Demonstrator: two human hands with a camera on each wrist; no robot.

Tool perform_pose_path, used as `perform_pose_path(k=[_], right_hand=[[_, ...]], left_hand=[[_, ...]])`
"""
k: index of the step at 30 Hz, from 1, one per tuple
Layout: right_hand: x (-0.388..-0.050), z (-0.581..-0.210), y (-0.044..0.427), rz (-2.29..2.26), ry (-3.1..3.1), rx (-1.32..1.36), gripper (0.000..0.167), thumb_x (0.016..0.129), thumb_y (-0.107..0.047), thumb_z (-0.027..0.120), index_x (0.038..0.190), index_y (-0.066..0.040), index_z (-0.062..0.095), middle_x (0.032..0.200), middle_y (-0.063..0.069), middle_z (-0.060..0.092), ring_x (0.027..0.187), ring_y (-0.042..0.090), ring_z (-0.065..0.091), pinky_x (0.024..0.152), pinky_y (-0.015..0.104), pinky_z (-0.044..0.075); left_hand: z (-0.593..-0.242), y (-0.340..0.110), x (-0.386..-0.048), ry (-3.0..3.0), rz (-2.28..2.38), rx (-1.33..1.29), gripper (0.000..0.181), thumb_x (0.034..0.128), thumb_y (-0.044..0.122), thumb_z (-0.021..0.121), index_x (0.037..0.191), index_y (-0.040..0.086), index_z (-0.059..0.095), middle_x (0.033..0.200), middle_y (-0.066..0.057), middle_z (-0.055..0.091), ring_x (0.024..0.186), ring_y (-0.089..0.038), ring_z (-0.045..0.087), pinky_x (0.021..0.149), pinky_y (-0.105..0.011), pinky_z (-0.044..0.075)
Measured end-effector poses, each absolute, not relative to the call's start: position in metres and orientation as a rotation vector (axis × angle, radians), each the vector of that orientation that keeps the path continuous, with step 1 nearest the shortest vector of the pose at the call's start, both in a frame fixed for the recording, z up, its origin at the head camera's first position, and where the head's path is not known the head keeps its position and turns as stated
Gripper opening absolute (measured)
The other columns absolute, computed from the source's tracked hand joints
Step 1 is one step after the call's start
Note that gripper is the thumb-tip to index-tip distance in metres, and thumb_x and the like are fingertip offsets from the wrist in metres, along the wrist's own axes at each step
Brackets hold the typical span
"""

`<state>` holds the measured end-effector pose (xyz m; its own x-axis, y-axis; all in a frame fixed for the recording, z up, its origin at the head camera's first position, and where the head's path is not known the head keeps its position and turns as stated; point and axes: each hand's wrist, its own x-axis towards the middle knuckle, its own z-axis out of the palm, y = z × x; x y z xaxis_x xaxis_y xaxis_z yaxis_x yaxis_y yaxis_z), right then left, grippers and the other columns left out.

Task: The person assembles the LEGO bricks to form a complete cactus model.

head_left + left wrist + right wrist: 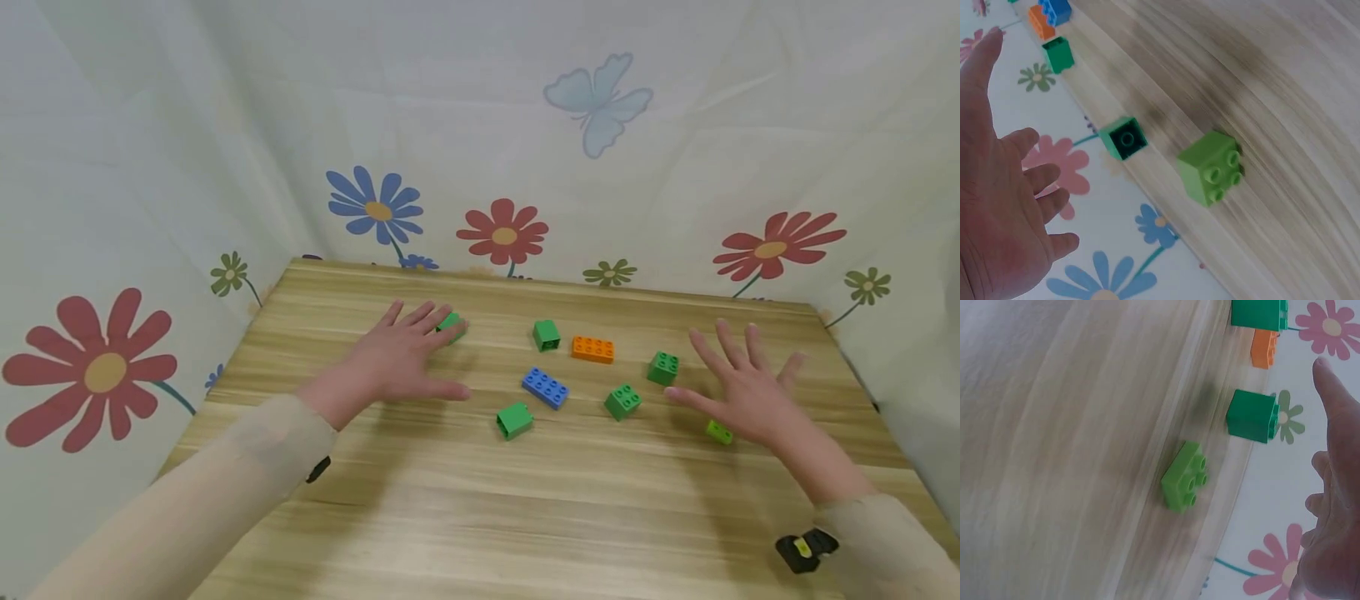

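Observation:
My left hand [405, 354] is held over the left part of the wooden table with fingers spread. In the head view, its fingers partly cover a green toy brick [450, 325]. The left wrist view shows that hand apart from a light green brick [1210, 169] and a dark green brick [1124, 137]. On the right, my right hand [750, 400] hovers, fingers spread, partly over a small lime brick [720, 432]. A green brick [663, 367] lies left of its fingers. Neither hand grips anything.
Between the hands lie a blue brick [546, 388], an orange brick [592, 349] and several more green bricks [514, 421]. A white curtain [450, 125] with printed flowers and a butterfly hangs behind and beside the wooden table [480, 517].

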<state>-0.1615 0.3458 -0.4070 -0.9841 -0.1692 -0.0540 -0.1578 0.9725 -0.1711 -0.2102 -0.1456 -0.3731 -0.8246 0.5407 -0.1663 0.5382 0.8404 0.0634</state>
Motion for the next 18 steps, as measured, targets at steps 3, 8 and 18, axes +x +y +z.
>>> perform_pose_path(k=[3, 8, 18], right_hand=[[-0.163, -0.406, 0.341, -0.266, 3.040, -0.275, 0.106, 0.096, -0.076, 0.059, 0.173, -0.020, 0.012, 0.176, 0.025, -0.002, 0.156, 0.057, -0.018, 0.099, 0.088, -0.027], [-0.165, -0.404, 0.330, -0.281, 3.026, -0.310, 0.107, 0.095, -0.077, 0.060, 0.173, -0.020, 0.013, 0.177, 0.023, -0.002, 0.158, 0.053, -0.020, 0.101, 0.087, -0.027], [-0.169, -0.402, 0.310, -0.289, 3.029, -0.397, 0.104, 0.096, -0.075, 0.061, 0.172, -0.019, 0.018, 0.178, 0.021, 0.002, 0.160, 0.049, -0.015, 0.105, 0.087, -0.024]], left_hand=[[-0.373, -0.134, -0.208, 2.806, 0.024, 0.873, 0.108, 0.0868, 0.090, 0.054, 0.171, 0.028, 0.027, 0.179, -0.008, 0.017, 0.165, -0.034, 0.012, 0.131, -0.065, 0.002], [-0.374, -0.116, -0.205, 2.753, -0.011, 0.911, 0.110, 0.0851, 0.091, 0.055, 0.171, 0.031, 0.024, 0.179, -0.006, 0.015, 0.165, -0.032, 0.011, 0.132, -0.061, 0.001], [-0.384, -0.096, -0.195, 2.735, 0.016, 1.013, 0.116, 0.0807, 0.092, 0.060, 0.171, 0.028, 0.025, 0.179, -0.005, 0.019, 0.165, -0.030, 0.014, 0.133, -0.057, 0.002]])
